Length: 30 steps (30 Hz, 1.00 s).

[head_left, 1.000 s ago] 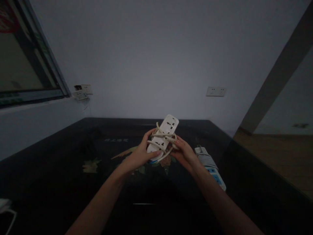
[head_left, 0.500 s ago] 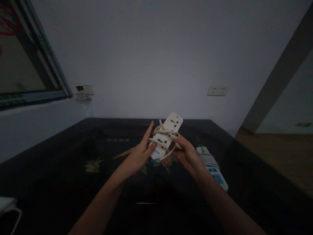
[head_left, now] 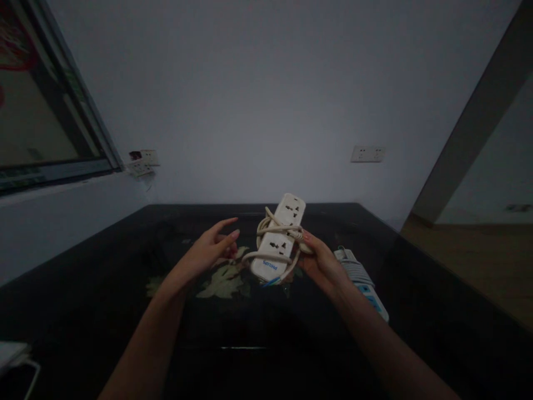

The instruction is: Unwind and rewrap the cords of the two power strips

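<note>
My right hand (head_left: 318,262) grips a white power strip (head_left: 280,236) from its right side, holding it tilted above the dark table (head_left: 104,289). A beige cord (head_left: 272,229) is wound in loops around the strip's body. My left hand (head_left: 208,253) hovers a little to the left of the strip, fingers apart and holding nothing. The room is dim.
A second power strip (head_left: 362,282) with blue sockets and a wound cord lies on the table right of my right hand. Wall sockets (head_left: 367,154) sit on the back wall and more at the left corner (head_left: 141,161). A window (head_left: 37,111) fills the left. A white object (head_left: 12,353) lies bottom left.
My left hand has let go of the power strip and moved away to the left, fingers spread. My right hand alone keeps the strip, turned slightly more upright.
</note>
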Each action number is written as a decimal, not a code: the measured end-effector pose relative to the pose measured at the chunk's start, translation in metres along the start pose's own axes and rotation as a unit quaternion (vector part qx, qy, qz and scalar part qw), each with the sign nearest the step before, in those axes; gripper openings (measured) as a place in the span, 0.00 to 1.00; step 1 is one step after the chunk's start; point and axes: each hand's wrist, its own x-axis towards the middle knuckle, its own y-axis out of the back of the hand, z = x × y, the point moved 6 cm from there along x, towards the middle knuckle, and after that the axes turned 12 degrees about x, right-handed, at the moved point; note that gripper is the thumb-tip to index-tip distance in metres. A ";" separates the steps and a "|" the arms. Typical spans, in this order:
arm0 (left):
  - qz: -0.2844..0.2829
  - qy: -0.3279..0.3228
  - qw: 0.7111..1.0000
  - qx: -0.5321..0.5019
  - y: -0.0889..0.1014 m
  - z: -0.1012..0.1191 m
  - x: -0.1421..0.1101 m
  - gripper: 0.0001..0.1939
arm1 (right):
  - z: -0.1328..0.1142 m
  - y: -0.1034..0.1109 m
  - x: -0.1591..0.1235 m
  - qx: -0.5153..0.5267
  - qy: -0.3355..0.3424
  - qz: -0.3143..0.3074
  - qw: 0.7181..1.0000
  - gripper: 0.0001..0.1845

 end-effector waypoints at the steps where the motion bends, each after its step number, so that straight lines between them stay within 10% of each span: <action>1: 0.032 -0.008 0.999 -0.029 -0.004 -0.004 0.006 0.28 | 0.001 -0.001 0.000 0.002 -0.008 -0.012 1.000 0.18; 7: -0.085 0.020 0.934 -0.347 -0.070 -0.017 0.024 0.20 | 0.013 -0.006 -0.004 -0.004 -0.059 -0.058 0.997 0.20; 16: -0.078 0.009 0.954 -0.290 -0.043 -0.007 0.013 0.18 | 0.004 -0.007 0.000 0.002 -0.011 -0.024 1.000 0.18; 24: -0.049 -0.037 0.981 -0.182 -0.054 0.009 0.000 0.52 | 0.002 -0.014 -0.010 -0.067 -0.008 0.013 0.998 0.20; 30: -0.007 -0.055 0.982 -0.181 -0.053 0.015 0.002 0.56 | -0.002 -0.025 -0.015 -0.090 -0.004 0.000 0.996 0.22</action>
